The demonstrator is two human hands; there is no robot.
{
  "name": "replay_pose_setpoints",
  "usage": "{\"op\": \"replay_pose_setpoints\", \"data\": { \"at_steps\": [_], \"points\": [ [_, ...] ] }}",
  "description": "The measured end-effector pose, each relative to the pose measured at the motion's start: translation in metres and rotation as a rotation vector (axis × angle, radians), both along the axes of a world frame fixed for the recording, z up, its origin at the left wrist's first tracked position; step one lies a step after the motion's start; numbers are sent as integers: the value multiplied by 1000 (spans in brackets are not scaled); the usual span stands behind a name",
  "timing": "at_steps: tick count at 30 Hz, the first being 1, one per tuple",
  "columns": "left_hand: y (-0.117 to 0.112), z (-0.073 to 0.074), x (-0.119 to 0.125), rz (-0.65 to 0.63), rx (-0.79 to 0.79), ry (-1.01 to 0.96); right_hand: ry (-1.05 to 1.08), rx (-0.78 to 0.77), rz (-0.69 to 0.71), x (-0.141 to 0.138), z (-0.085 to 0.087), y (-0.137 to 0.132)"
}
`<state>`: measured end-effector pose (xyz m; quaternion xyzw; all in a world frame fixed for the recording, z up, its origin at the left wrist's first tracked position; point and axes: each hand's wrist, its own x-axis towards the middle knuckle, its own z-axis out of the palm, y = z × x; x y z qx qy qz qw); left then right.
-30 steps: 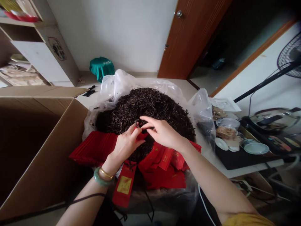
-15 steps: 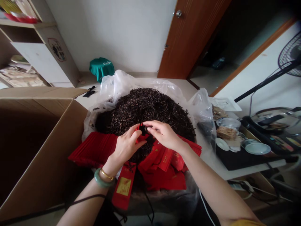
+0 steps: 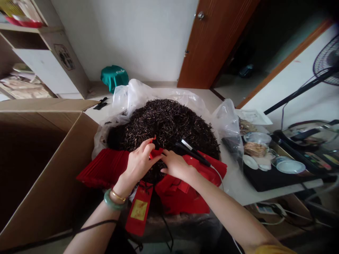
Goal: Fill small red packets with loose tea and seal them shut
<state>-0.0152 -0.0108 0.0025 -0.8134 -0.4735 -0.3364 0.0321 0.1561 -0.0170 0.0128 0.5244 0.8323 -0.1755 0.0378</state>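
My left hand [image 3: 140, 159] pinches a small red packet [image 3: 156, 152], its dark mouth facing up, just above a big heap of dark, twisted dry leaves [image 3: 169, 120] that look like tea. My right hand [image 3: 176, 164] is beside the packet, fingertips at its lower right edge and thumb apart. To its right lies a slim black clamp tool [image 3: 197, 156] with a pale plate and white cord, like a hair straightener. Closely stacked red packets [image 3: 104, 167] sit left of my left hand. More red packets [image 3: 185, 201] spread under my right forearm.
Clear plastic sheeting [image 3: 140, 91] surrounds the leaf heap. An open cardboard box [image 3: 66, 155] stands at the left. A red packet with a gold label [image 3: 139, 210] lies at the near edge. On the right, a table [image 3: 280, 194] bears a clear tub [image 3: 256, 144] and lids. Black cords cross the foreground.
My right hand has moved from the packet's mouth down to its lower right edge. The black clamp tool, hidden before, now shows. My left hand with the packet has shifted slightly left.
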Motion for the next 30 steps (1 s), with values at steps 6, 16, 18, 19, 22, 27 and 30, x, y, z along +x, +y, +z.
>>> {"op": "replay_pose_setpoints", "data": {
  "at_steps": [6,16,18,19,22,27,30],
  "points": [
    [1,2,0,-14,32,-9,-56,0,-104,-20,-11,7],
    [0,-2,2,-12,-16,-27,726,99,-325,22,55,20],
    [0,-3,3,-17,-21,-24,804,86,-313,13,68,19],
    [0,-3,3,-17,-21,-23,807,82,-297,8,72,18],
    [1,-4,2,-8,-14,-23,802,62,-258,-4,76,19],
    [1,-4,1,-12,3,-36,755,124,-199,2,66,16],
    [0,-3,3,-26,29,-27,522,248,-32,6,60,11]
  ]
}}
